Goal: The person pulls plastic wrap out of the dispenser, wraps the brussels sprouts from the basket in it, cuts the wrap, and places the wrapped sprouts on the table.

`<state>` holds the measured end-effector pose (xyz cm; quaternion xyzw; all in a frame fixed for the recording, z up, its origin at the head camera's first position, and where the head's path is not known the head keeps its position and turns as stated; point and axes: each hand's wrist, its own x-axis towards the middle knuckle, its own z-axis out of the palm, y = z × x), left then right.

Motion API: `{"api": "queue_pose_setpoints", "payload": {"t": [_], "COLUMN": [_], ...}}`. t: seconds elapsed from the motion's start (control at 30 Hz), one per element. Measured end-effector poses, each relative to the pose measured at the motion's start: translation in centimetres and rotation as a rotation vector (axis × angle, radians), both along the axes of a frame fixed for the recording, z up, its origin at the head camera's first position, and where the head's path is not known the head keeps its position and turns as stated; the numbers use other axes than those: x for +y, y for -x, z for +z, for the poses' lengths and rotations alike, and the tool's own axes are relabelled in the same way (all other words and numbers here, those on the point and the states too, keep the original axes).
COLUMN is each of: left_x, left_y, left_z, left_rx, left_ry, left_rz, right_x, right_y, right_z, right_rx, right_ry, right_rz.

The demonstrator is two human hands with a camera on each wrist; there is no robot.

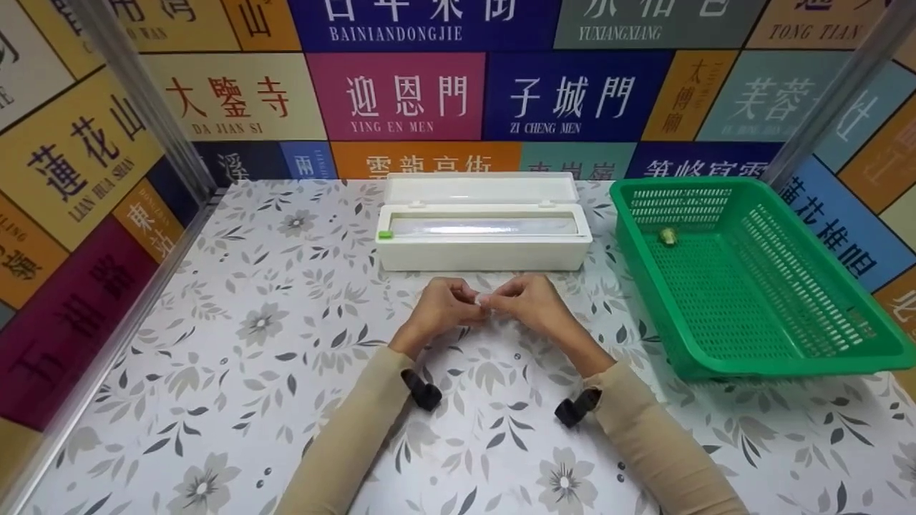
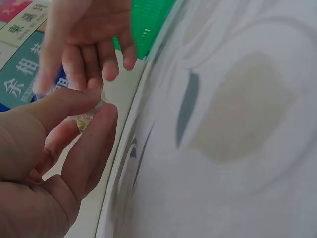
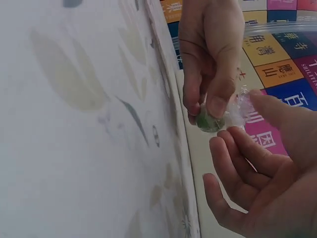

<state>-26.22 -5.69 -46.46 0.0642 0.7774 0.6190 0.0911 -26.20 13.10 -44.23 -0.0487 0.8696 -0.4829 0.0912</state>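
Observation:
My left hand [image 1: 447, 304] pinches a small round green item [image 3: 210, 121] between thumb and fingers; its exact kind is unclear. Clear plastic film [image 3: 237, 111] wraps it and flares out to one side. My right hand [image 1: 529, 300] has curved fingers around that loose film, its thumb on one side and forefinger on the other, as the right wrist view shows. Both hands meet just above the table, in front of a white cling film box [image 1: 483, 255]. The box's lid [image 1: 479, 189] stands raised, with shiny film inside.
A green plastic basket [image 1: 683, 315] stands at the right, holding one small greenish item [image 1: 668, 237]. A green slide cutter [image 1: 386, 234] sits at the box's left end. Floral cloth [image 1: 265, 322] covers the table; printed panels [image 1: 401, 93] rise behind it.

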Motion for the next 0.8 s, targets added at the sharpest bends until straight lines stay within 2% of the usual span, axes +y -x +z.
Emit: {"api": "queue_pose_setpoints", "payload": {"t": [0.13, 0.3, 0.37, 0.57, 0.8], "left_x": [0.2, 0.2, 0.1, -0.3, -0.5], "left_y": [-0.1, -0.1, 0.0, 0.1, 0.3], "left_z": [-0.1, 0.1, 0.2, 0.2, 0.2], "left_rx": [0.071, 0.067, 0.044, -0.042, -0.13], "left_ry": [0.085, 0.076, 0.042, -0.114, -0.219], "left_rz": [-0.01, -0.036, -0.056, -0.109, -0.145], "right_x": [-0.1, 0.3, 0.5, 1.0, 1.2], "right_y": [0.1, 0.3, 0.4, 0.5, 0.5], "right_z": [-0.2, -0.2, -0.2, -0.2, 0.0], "right_rx": [-0.057, -0.103, -0.118, -0.236, -0.271], "right_ry": [0.009, 0.119, 0.168, 0.373, 0.45], "right_rz": [-0.047, -0.08, -0.076, -0.032, -0.004]}}
